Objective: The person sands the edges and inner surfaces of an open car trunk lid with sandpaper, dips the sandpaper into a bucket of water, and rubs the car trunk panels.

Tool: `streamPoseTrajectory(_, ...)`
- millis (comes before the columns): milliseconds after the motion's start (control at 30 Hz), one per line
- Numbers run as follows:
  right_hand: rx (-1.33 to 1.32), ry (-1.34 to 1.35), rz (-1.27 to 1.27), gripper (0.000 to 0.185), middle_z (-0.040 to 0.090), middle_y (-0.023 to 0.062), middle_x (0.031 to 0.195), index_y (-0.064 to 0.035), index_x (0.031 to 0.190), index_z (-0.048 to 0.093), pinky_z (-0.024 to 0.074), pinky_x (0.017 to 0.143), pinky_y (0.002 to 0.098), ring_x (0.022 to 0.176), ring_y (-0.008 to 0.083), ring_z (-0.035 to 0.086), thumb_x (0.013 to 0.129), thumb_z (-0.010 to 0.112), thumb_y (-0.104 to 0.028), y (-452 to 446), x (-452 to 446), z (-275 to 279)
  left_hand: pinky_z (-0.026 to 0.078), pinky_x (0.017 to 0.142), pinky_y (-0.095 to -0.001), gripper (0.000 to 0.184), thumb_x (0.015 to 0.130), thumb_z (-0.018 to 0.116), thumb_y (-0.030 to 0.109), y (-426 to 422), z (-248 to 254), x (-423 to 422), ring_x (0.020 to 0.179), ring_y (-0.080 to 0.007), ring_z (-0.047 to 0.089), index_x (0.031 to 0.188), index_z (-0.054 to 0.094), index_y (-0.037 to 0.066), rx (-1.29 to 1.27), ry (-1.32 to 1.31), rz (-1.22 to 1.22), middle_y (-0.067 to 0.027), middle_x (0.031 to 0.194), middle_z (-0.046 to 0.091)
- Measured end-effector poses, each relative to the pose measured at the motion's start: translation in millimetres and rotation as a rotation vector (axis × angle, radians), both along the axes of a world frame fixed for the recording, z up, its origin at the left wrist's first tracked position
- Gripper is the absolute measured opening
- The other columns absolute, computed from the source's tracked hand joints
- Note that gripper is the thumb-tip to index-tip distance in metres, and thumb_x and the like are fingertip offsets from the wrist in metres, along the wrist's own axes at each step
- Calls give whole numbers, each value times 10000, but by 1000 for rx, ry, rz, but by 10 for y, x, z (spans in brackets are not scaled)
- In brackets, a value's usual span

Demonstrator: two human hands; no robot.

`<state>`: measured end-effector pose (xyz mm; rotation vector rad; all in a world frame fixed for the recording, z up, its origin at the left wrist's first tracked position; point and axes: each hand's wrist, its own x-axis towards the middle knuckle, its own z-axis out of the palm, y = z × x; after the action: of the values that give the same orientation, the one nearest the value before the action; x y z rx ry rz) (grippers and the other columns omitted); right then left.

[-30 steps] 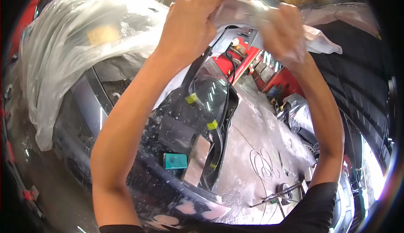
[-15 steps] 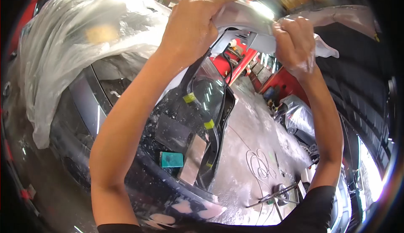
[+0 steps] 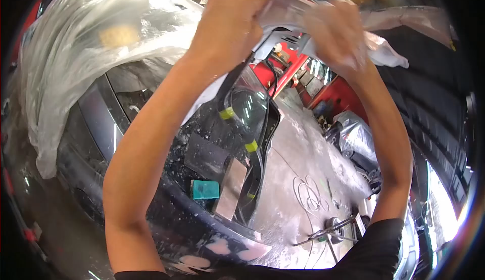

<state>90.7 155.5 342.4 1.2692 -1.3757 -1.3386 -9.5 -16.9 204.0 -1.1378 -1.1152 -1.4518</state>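
Observation:
A pale, curved car panel [image 3: 283, 11] is raised at the top of the view. My left hand [image 3: 235, 25] is closed on its left part, fingers bent over the edge. My right hand [image 3: 336, 35] is against the panel further right, its curled fingers blurred by motion. Whatever may be under those fingers is hidden. Below, on the dark, speckled car body [image 3: 177, 204], lie a teal block [image 3: 205, 189], a longer brownish block [image 3: 230, 189] and a dark grey sheet [image 3: 205, 154].
Crumpled clear plastic sheeting [image 3: 76, 52] drapes over the car at the left. On the floor [image 3: 288, 169] at the right lie a looped thin cord [image 3: 308, 194] and a wheeled metal frame [image 3: 333, 232]. A plastic-wrapped object [image 3: 356, 136] stands beyond.
My right hand has shifted left along the panel, closer to my left hand, and is now blurred. My left hand stays on the panel. The blocks below lie as before.

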Motion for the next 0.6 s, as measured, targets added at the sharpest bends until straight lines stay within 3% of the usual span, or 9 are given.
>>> streamPoseTrajectory(100, -176, 195, -101, 321, 650, 133, 930, -2, 936, 635, 473, 735, 440, 850, 299, 618, 637, 719, -84, 234, 296, -46, 548, 853, -450, 462, 774, 541, -113, 9, -22, -4, 977, -434, 690, 1204, 685, -22, 95, 56, 37, -240, 1048, 703)
streamPoseTrajectory(133, -129, 119, -66, 329, 654, 136, 932, 0, 967, 653, 474, 728, 420, 824, 304, 619, 652, 734, -51, 184, 224, -15, 551, 860, -452, 466, 779, 530, -119, 13, -4, 6, 978, -436, 690, 1208, 683, -22, 95, 45, 68, -241, 1064, 704)
streamPoseTrajectory(233, 29, 86, -130, 294, 628, 82, 872, -38, 921, 660, 406, 639, 364, 736, 215, 582, 659, 704, -164, -215, 10, -95, 555, 869, -454, 447, 795, 519, -117, 25, 6, 16, 988, -444, 687, 1201, 682, -27, 77, 11, 56, -244, 1081, 703)
streamPoseTrajectory(267, 25, 69, -149, 298, 610, 73, 863, -39, 926, 662, 408, 641, 385, 731, 224, 572, 658, 698, -166, -207, 50, -94, 556, 866, -452, 440, 797, 522, -115, 58, -1, 40, 990, -440, 689, 1195, 687, -27, 92, 43, 34, -244, 1077, 703)
streamPoseTrajectory(367, -80, 137, -72, 360, 636, 137, 940, -1, 964, 657, 459, 686, 422, 788, 296, 592, 611, 722, -22, 227, 268, 5, 558, 861, -446, 423, 801, 528, -112, 24, -28, 2, 997, -428, 697, 1179, 699, -26, 147, 70, 34, -246, 1069, 706)
streamPoseTrajectory(400, -139, 161, -103, 349, 646, 133, 964, -1, 949, 668, 464, 694, 430, 826, 302, 605, 605, 713, -40, 257, 273, -31, 559, 862, -443, 421, 801, 529, -112, 16, -24, 4, 999, -424, 700, 1174, 704, -27, 153, 42, 54, -247, 1067, 707)
streamPoseTrajectory(500, 7, 63, -17, 303, 551, 53, 860, -56, 943, 656, 416, 674, 391, 785, 244, 567, 668, 705, -174, -77, -24, -65, 561, 869, -437, 447, 795, 523, -120, 28, 3, -1, 998, -417, 703, 1194, 700, -24, 141, 47, 72, -249, 1086, 708)
streamPoseTrajectory(600, -55, 129, -122, 306, 613, 122, 930, -22, 955, 672, 457, 702, 439, 799, 298, 596, 653, 709, -54, 133, 228, -31, 561, 882, -437, 475, 790, 515, -126, 53, 23, 36, 995, -420, 701, 1217, 692, -18, 32, -41, -15, -248, 1115, 708)
